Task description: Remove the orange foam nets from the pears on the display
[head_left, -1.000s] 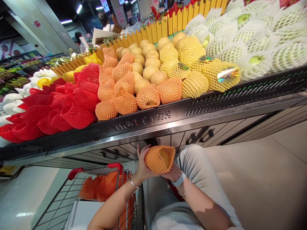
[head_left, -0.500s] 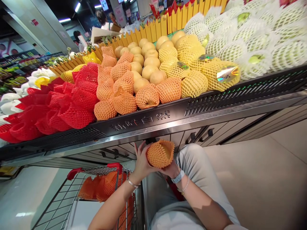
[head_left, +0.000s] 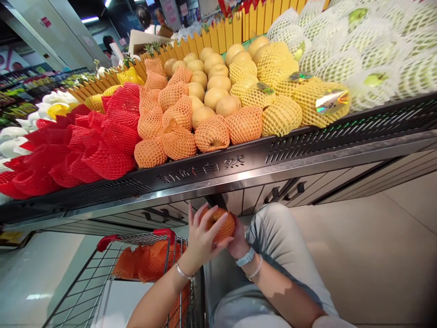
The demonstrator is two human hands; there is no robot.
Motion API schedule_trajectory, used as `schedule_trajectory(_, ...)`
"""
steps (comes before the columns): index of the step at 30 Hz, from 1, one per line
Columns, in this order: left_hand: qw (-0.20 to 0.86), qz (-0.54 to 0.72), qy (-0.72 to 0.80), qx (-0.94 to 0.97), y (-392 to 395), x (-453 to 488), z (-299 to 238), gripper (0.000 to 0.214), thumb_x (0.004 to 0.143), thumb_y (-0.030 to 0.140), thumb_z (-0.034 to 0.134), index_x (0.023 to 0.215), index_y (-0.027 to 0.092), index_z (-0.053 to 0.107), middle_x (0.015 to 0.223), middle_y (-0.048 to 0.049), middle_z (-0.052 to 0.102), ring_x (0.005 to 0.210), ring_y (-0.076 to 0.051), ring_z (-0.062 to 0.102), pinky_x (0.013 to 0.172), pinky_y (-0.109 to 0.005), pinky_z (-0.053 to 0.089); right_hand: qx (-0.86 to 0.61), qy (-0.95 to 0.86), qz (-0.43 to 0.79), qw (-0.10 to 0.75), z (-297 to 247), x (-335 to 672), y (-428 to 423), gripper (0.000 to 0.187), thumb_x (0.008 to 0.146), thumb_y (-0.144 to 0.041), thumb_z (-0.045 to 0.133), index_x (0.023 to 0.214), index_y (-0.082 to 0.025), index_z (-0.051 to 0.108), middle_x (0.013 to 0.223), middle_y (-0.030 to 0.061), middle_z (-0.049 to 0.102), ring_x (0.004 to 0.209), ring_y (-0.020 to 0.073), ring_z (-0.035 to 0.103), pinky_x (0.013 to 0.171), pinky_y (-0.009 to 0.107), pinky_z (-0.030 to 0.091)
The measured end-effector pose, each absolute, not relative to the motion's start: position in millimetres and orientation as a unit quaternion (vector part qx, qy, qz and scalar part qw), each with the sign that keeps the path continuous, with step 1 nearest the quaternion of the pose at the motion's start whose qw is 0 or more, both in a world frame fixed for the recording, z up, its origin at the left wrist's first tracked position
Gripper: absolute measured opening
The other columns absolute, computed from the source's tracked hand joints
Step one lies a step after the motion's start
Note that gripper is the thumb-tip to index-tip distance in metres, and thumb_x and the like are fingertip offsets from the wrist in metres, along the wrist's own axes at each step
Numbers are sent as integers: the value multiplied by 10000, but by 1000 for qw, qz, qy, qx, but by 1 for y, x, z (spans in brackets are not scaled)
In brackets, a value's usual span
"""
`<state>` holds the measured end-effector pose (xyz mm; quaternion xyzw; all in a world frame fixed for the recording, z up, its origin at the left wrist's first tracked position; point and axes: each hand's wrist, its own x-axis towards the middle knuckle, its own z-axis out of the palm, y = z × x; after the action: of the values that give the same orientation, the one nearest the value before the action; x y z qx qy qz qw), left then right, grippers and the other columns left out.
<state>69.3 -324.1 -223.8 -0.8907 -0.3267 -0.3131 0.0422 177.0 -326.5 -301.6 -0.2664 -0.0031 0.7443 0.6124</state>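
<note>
A round tan fruit, apparently a pear, in an orange foam net is between my two hands, low in front of the display stand. My left hand reaches over it from the left, fingers spread across its top and thumb along the lower side. My right hand cups it from the right and below; most of those fingers are hidden behind the fruit. Bare tan pears lie in the display above, next to others in orange foam nets.
A wire shopping cart at left holds several orange foam nets. Red-netted fruit, yellow-netted fruit and white-netted fruit fill the display. Its black front edge runs above cabinet doors. People stand in the background.
The fruit has come slightly lower and to the left. My left hand has shifted from its side to lie over its top. The net's open end has turned out of view.
</note>
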Motion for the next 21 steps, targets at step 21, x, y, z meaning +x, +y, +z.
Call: schedule_trajectory(21,-277,-527,-347,-725,-291,61,-264,443,845,551,525,1195,278,529,1024,-60,591,924,-202,592,828,-379,505,-192,114,769,599,-296,190,-319,401,842,-399,394,863,-150,706,866,77,744,858,216,695,885,386,511)
